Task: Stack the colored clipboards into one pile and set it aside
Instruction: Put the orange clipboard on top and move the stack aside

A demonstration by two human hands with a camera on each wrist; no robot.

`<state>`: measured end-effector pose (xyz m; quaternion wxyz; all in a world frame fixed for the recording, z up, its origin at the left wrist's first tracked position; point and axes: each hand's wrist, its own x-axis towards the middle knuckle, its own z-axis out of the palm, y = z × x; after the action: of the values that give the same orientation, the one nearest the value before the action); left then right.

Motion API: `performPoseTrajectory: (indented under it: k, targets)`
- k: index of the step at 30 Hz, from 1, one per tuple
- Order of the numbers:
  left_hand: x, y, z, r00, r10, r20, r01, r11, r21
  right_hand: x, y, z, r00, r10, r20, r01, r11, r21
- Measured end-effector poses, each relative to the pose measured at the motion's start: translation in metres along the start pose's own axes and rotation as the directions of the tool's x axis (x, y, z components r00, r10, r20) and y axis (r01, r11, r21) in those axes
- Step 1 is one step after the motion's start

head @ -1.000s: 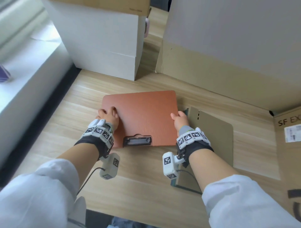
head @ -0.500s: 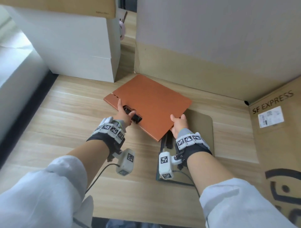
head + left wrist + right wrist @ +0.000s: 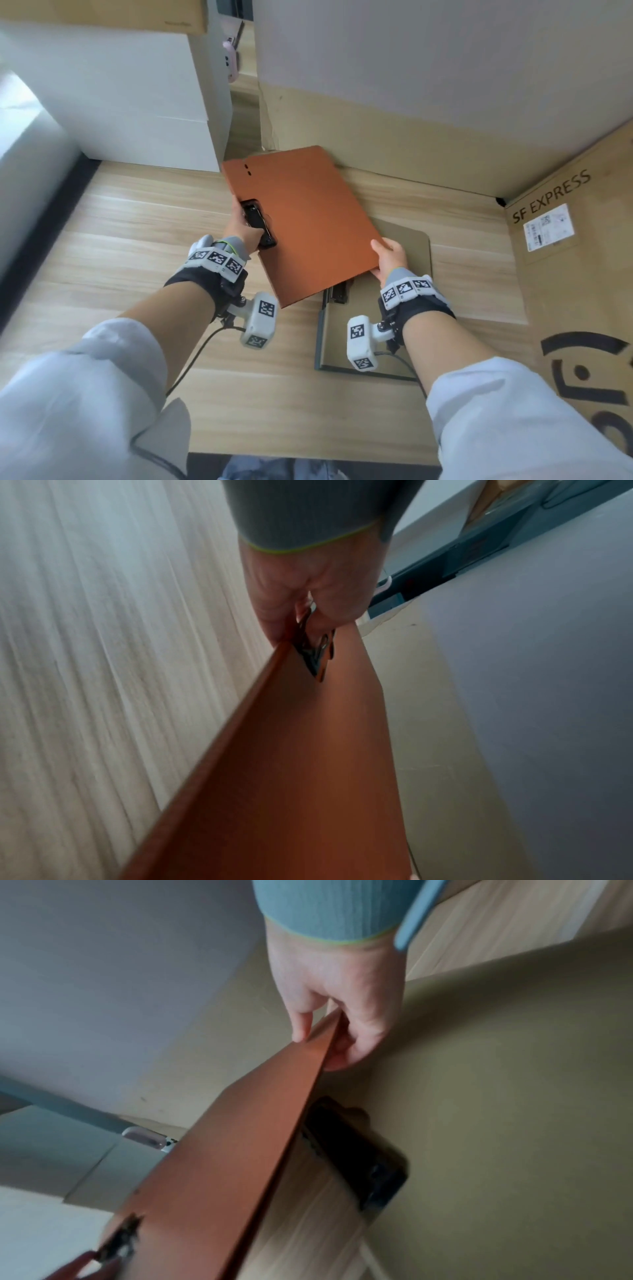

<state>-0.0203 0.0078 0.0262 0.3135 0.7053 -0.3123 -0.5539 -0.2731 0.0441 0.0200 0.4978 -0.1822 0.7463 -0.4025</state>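
An orange clipboard [image 3: 301, 219] [image 3: 291, 764] [image 3: 226, 1150] hangs above the wooden table, turned at an angle. My left hand [image 3: 241, 224] [image 3: 308, 596] grips its clip edge, thumb over the black metal clip [image 3: 257, 223]. My right hand [image 3: 388, 258] [image 3: 339, 1010] pinches the opposite edge, thumb on top and fingers beneath. Below it an olive-green clipboard [image 3: 394, 308] [image 3: 496, 1110] lies flat on the table, partly covered by the orange one; its black clip [image 3: 339, 291] [image 3: 363, 1156] shows under the orange board's near corner.
A white box [image 3: 120, 102] stands at the back left. A large cardboard box [image 3: 428, 102] fills the back, and an SF Express carton [image 3: 575, 274] stands at the right. Bare wooden table [image 3: 120, 240] lies to the left and front.
The orange clipboard has been lifted off the table, rotated so its clip faces left, and carried right over the olive-green clipboard. My left hand has shifted from the side edge to the clip.
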Motion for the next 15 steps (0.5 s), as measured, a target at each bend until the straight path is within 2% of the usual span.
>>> performPoseTrajectory:
  k: [3, 6, 10, 12, 15]
  targets:
    - [-0.01, 0.007, 0.008, 0.998, 0.047, 0.043, -0.049, 0.998, 0.048, 0.001, -0.003, -0.013, 0.992, -0.123, -0.006, 0.115, 0.948, -0.296]
    - [-0.02, 0.01, 0.025, 0.995, 0.065, 0.075, -0.067, 0.997, 0.025, 0.003, -0.004, -0.028, 0.988, -0.153, -0.014, 0.134, 0.903, -0.408]
    - [-0.034, 0.01, 0.051, 0.984, 0.063, 0.167, -0.064, 0.998, -0.001, 0.0, -0.005, -0.054, 0.987, -0.135, -0.082, 0.072, 0.85, -0.521]
    - [-0.037, 0.005, 0.067, 0.978, 0.047, 0.204, -0.06, 0.996, 0.058, -0.005, -0.003, -0.073, 0.983, -0.118, -0.138, 0.017, 0.818, -0.576]
    - [-0.038, -0.003, 0.087, 0.957, 0.034, 0.287, -0.093, 0.976, 0.195, -0.009, 0.006, -0.1, 0.981, -0.087, -0.174, -0.031, 0.815, -0.578]
